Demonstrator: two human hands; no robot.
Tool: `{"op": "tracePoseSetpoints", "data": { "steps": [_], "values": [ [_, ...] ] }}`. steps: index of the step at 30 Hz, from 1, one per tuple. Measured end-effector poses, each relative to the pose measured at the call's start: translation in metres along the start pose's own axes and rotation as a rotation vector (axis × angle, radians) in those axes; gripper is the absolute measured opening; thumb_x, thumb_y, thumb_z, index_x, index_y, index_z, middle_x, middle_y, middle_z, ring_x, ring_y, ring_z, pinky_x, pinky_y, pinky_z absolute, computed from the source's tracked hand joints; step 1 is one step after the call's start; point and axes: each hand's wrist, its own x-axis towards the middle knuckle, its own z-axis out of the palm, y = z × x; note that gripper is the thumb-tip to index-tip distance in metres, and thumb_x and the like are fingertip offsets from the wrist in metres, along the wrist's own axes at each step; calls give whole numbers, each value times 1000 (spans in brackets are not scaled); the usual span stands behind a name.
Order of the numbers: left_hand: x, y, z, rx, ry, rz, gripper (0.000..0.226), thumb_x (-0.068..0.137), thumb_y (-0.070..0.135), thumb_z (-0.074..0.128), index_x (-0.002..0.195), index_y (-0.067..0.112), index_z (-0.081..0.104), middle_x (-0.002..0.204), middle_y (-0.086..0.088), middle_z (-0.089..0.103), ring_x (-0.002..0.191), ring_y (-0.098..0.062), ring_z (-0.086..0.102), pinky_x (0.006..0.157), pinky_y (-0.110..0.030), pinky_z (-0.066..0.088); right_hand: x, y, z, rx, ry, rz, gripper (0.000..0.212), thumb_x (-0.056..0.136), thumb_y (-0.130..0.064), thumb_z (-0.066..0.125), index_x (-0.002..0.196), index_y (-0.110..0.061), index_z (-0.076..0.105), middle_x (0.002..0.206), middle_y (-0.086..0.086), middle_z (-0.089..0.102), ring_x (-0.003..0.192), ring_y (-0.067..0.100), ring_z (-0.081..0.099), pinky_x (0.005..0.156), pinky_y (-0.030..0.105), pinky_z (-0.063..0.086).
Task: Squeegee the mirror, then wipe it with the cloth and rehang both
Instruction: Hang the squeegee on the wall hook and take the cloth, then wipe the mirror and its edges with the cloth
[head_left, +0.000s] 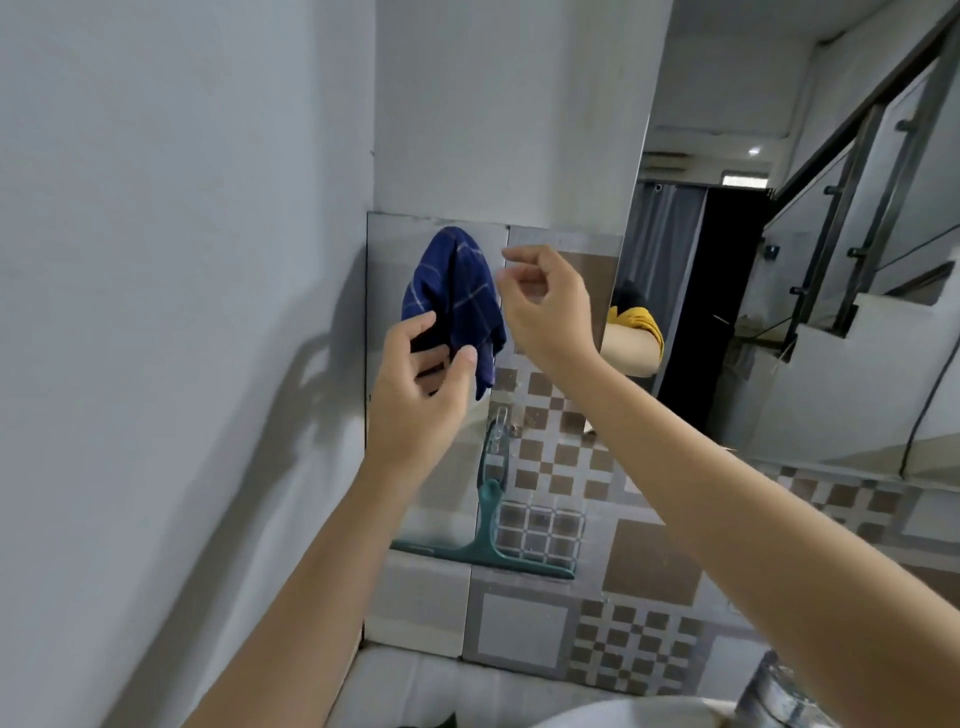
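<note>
Blue checked cloth (457, 296) hung limp on the tiled wall (649, 561), left hand (415, 384) loosely pinching its lower folds, right hand (545, 306) half-curled and empty beside it, above the hanging green plastic squeegee (488, 525).

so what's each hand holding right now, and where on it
Left hand pinches the blue cloth at its lower edge; right hand holds nothing.

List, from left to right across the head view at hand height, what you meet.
Bare grey wall → left hand touching the lower edge of the blue checked cloth → right hand, fingers loosely curled beside the cloth → mirror reflecting a staircase.
</note>
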Motion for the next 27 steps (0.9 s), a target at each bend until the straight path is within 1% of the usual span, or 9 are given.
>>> {"op": "tracePoseSetpoints", "data": {
  "steps": [2,5,9,13,17,19,21,24,27],
  "values": [
    [13,5,3,12,-41,-72,50,87,32,61,132,29,39,117,-4,63,96,-9,62,86,-31,53,14,-6,6,-60,-71,10,26,91,-25,61,116,-19,59,99,1,65,90,13,62,80,26,53],
    [23,7,7,-35,-63,-127,57,87,33,60,137,30,33,126,-3,58,106,-13,58,96,-36,48,25,-12,14,-93,-151,70,33,92,-32,59,123,-20,54,100,-1,64,85,13,61,65,20,49],
    [31,2,6,-151,-69,-183,69,79,44,66,139,33,32,140,2,47,125,-15,49,106,-40,42,34,-20,23,-7,-207,175,32,89,-33,64,118,-29,55,91,6,70,79,20,68,69,33,58],
    [32,8,1,-213,-27,-192,56,88,31,60,138,28,35,130,-3,56,117,-18,56,101,-42,45,44,-41,24,97,-269,176,20,86,-17,68,101,-29,60,97,17,69,83,26,68,76,41,60],
    [26,20,-7,-274,-47,-155,55,89,32,57,140,29,36,114,15,58,109,1,55,89,-20,46,48,-60,10,183,-304,166,20,86,-3,64,89,-23,65,88,21,63,74,29,59,69,37,53],
    [22,27,-12,-306,-108,-141,54,86,36,57,137,33,39,105,18,60,100,-1,58,83,-18,48,46,-65,-1,261,-306,189,23,86,0,61,87,-23,66,84,18,58,74,29,55,69,39,49],
    [17,35,-16,-353,-204,-111,50,81,41,59,129,40,44,96,1,57,90,-17,54,83,-25,51,40,-72,-13,356,-309,222,26,87,2,58,89,-22,67,79,14,60,72,28,58,68,35,52],
    [4,49,-17,-409,-316,-143,59,77,51,63,131,49,38,99,-5,47,93,-25,48,102,-47,39,27,-87,-31,485,-318,244,25,89,1,56,93,-22,67,75,9,63,67,21,62,61,30,55],
    [-10,67,-13,-456,-319,-122,59,74,53,62,126,57,35,110,-3,52,101,-21,51,91,-35,40,10,-99,-52,531,-310,240,23,89,0,58,93,-21,67,77,10,64,68,21,63,64,33,55]
  ]
}}
